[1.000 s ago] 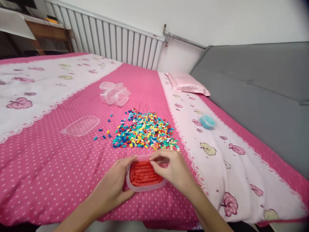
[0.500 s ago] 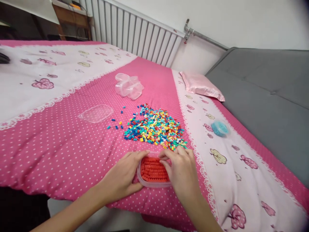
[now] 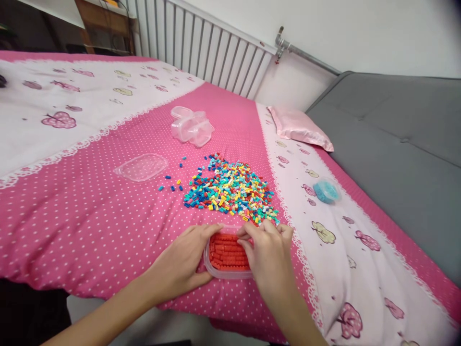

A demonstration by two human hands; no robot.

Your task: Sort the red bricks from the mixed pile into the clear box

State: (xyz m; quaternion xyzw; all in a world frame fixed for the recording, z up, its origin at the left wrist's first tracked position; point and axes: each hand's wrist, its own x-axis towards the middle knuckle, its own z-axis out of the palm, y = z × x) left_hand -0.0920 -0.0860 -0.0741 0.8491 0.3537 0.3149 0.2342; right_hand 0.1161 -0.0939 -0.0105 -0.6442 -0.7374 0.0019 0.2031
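Red bricks (image 3: 227, 253) lay packed in tight rows inside a clear plastic tub (image 3: 230, 275), which sat near the close edge of a pink-and-white bedspread (image 3: 90, 211). The left hand (image 3: 185, 259) was curved around the tub's left end, fingers at the far rim and thumb low on the near side, holding it. The right hand (image 3: 272, 254) was bent over the tub's right end, with thumb and forefinger brought nearly together above the bricks; whether a brick was pinched between them, I could not tell.

Just beyond the tub spread a loose pile of small bricks (image 3: 234, 187) in blue, teal, yellow, red and white, with a few strays to its left. Farther left lay a clear lid (image 3: 144, 167), flat on the polka dots, and behind the pile stood a cluster of clear containers (image 3: 192, 128). Well to the right, on the white printed band, was a small tub of blue pieces (image 3: 325, 191). Farther back, a pink pillow (image 3: 298, 129) lay beside a grey padded panel (image 3: 396, 129).
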